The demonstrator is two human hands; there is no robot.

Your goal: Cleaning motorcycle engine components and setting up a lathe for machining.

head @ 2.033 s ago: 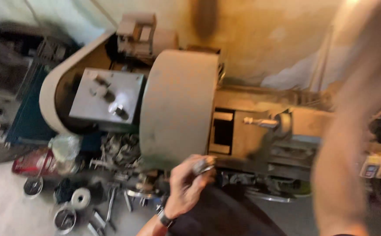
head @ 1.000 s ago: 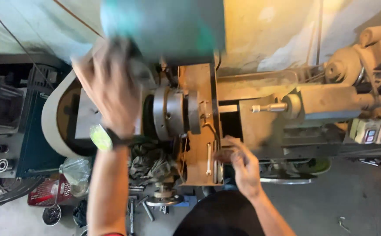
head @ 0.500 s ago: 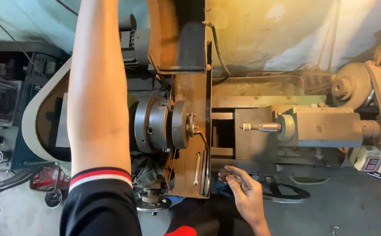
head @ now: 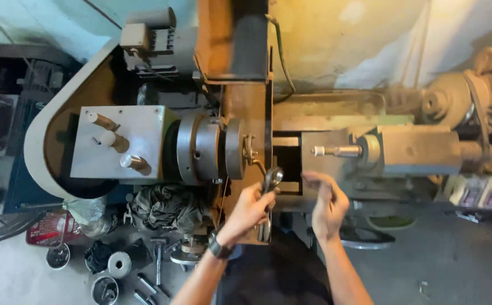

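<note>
Centrally, left hand [head: 251, 209] is gripping a ring spanner [head: 268, 195] toward the lathe chuck [head: 209, 148]; right hand [head: 325, 206] is hovering empty, fingers loosely curled.

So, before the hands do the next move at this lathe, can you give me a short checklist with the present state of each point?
1. Left hand grips the wrench: ok.
2. Wrench ring end seated on a bolt: cannot tell.
3. Right hand holds nothing, fingers loose: ok.
4. Both hands apart from the chuck: ok.
5. Chuck at rest: cannot tell.
6. Tailstock spindle apart from the hands: ok.
</note>
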